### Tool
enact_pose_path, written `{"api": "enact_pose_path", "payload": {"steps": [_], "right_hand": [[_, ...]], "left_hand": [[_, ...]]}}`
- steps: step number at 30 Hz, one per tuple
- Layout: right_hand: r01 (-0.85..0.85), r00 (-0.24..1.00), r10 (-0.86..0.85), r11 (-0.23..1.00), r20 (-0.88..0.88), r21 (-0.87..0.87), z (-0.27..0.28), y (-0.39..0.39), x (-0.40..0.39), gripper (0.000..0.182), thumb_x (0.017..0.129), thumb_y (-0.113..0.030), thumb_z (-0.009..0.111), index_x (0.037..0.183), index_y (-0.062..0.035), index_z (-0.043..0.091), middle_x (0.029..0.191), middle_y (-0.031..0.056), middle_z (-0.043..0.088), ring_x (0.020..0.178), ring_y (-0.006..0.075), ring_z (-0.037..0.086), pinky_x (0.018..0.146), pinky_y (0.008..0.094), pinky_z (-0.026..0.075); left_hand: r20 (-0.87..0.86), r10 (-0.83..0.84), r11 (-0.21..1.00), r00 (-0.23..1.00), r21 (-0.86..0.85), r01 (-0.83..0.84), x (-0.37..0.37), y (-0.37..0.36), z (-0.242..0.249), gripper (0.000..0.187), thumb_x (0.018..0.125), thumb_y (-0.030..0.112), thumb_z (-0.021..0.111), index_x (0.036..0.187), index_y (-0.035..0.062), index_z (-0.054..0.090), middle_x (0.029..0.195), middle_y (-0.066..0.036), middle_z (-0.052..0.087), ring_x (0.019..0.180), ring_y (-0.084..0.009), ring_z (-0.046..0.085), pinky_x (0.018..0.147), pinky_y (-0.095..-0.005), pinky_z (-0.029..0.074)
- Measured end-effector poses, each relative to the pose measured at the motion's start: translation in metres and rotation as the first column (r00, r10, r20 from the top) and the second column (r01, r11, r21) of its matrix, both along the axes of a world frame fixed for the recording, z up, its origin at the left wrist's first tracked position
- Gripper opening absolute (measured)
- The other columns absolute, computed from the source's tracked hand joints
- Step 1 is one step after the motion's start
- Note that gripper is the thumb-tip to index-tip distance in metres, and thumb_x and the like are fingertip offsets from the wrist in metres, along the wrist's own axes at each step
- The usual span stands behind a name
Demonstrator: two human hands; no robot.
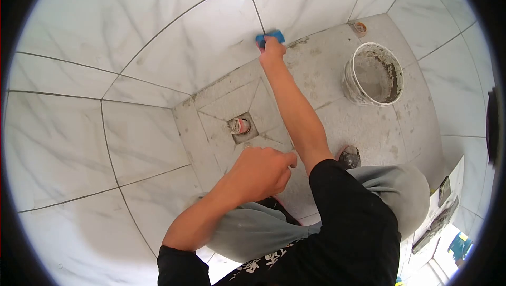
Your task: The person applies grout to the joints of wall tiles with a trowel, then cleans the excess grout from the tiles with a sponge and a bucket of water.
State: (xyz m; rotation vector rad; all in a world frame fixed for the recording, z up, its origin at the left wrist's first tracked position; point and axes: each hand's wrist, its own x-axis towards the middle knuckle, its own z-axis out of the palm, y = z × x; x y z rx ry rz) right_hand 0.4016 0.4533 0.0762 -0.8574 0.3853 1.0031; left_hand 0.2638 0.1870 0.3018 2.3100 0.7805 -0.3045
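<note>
My right hand (272,48) reaches far forward and presses a blue sponge (275,36) against the foot of the marbled wall tile (221,38). The sponge lies over the low end of a dark vertical joint, just above the floor. My left hand (261,173) is curled into a loose fist above the knee, its back toward me, with nothing visible in it. Beyond that fist, a reddish capped pipe (240,126) stands in a square opening in the grey floor tiles.
A white bucket (363,92), smeared with grey and holding murky grey contents, stands on the floor to the right. A small orange-brown roll (359,28) lies near the far corner. Grey-smeared tools (436,225) rest on a pale surface at lower right.
</note>
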Motion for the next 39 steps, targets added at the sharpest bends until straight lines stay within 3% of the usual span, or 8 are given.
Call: {"api": "enact_pose_path", "payload": {"steps": [8, 13, 15, 25, 30, 33, 35, 39], "right_hand": [[-0.088, 0.974, -0.078, 0.741, 0.215, 0.666, 0.184, -0.031, 0.015, 0.025, 0.084, 0.004, 0.063, 0.108, 0.0053, 0.057, 0.102, 0.0129, 0.062, 0.088, 0.0270, 0.064, 0.070, 0.0427, 0.061], [-0.118, 0.809, -0.257, 0.810, 0.529, 0.574, 0.178, -0.086, 0.055, 0.036, 0.087, -0.009, 0.066, 0.119, 0.0028, 0.053, 0.102, 0.0119, 0.063, 0.087, 0.0215, 0.064, 0.067, 0.0377, 0.058], [-0.190, 0.543, -0.132, 0.943, 0.829, 0.275, 0.169, -0.095, 0.056, 0.045, 0.084, -0.012, 0.069, 0.123, 0.0018, 0.050, 0.105, 0.0105, 0.062, 0.090, 0.0196, 0.062, 0.070, 0.0304, 0.052], [-0.109, -0.328, -0.430, 0.901, 0.841, 0.419, 0.166, -0.050, 0.021, 0.044, 0.076, 0.000, 0.063, 0.120, -0.0019, 0.059, 0.110, 0.0137, 0.061, 0.094, 0.0330, 0.055, 0.086, 0.0396, 0.046], [-0.173, -0.505, 0.047, 0.973, 0.862, -0.155, 0.058, -0.033, 0.014, 0.039, 0.076, 0.004, 0.053, 0.111, -0.0054, 0.064, 0.110, 0.0187, 0.063, 0.094, 0.0378, 0.056, 0.087, 0.0445, 0.046], [-0.227, -0.150, -0.041, 0.974, 0.988, 0.006, 0.040, -0.049, 0.006, 0.030, 0.079, 0.002, 0.054, 0.106, -0.0032, 0.064, 0.101, 0.0163, 0.064, 0.088, 0.0301, 0.059, 0.083, 0.0399, 0.048], [-0.167, 0.397, -0.203, 0.943, 0.895, 0.288, 0.104, -0.065, 0.009, 0.019, 0.083, -0.002, 0.058, 0.102, -0.0005, 0.062, 0.092, 0.0100, 0.063, 0.083, 0.0195, 0.057, 0.078, 0.0344, 0.047], [0.006, 0.447, -0.394, 0.899, 0.803, 0.438, 0.154, -0.020, 0.012, 0.018, 0.089, -0.009, 0.061, 0.105, 0.0001, 0.058, 0.094, 0.0038, 0.061, 0.083, 0.0138, 0.053, 0.079, 0.0298, 0.045]], "left_hand": [[0.024, -0.046, 0.998, 0.999, -0.032, 0.047, -0.003, -0.005, 0.002, 0.022, 0.083, 0.014, 0.056, 0.102, 0.0095, 0.067, 0.080, -0.012, 0.069, 0.077, -0.0356, 0.067, 0.067, -0.0473, 0.051], [0.049, -0.095, 0.995, 0.994, 0.005, 0.095, -0.008, -0.008, 0.006, 0.023, 0.083, 0.015, 0.058, 0.103, 0.0088, 0.067, 0.078, -0.014, 0.069, 0.073, -0.0357, 0.067, 0.064, -0.0479, 0.051], [0.071, -0.094, 0.996, 0.993, 0.014, 0.094, -0.010, -0.007, 0.008, 0.024, 0.083, 0.015, 0.058, 0.104, 0.0086, 0.067, 0.077, -0.014, 0.069, 0.072, -0.0357, 0.067, 0.063, -0.0479, 0.051], [0.072, -0.076, 0.997, 0.995, -0.006, 0.076, -0.009, -0.002, 0.003, 0.020, 0.083, 0.013, 0.058, 0.098, 0.0064, 0.069, 0.071, -0.015, 0.067, 0.066, -0.0359, 0.066, 0.058, -0.0477, 0.050], [0.165, -0.039, 0.999, 0.985, 0.013, 0.038, -0.010, -0.001, -0.002, 0.011, 0.081, 0.014, 0.059, 0.083, 0.0045, 0.065, 0.067, -0.018, 0.064, 0.064, -0.0397, 0.066, 0.057, -0.0480, 0.051], [0.027, -0.096, 0.995, 0.995, -0.022, 0.097, -0.010, 0.004, -0.004, 0.021, 0.082, 0.012, 0.058, 0.100, 0.0068, 0.068, 0.069, -0.015, 0.066, 0.065, -0.0363, 0.066, 0.057, -0.0475, 0.049], [0.156, -0.070, 0.997, 0.985, 0.033, 0.065, -0.016, 0.000, -0.011, 0.022, 0.081, 0.012, 0.059, 0.100, 0.0068, 0.068, 0.069, -0.015, 0.066, 0.065, -0.0365, 0.066, 0.057, -0.0475, 0.049], [0.118, -0.088, 0.996, 0.989, -0.007, 0.090, -0.014, 0.003, -0.005, 0.022, 0.080, 0.012, 0.060, 0.100, 0.0065, 0.068, 0.070, -0.016, 0.066, 0.066, -0.0369, 0.066, 0.058, -0.0477, 0.050]]}}
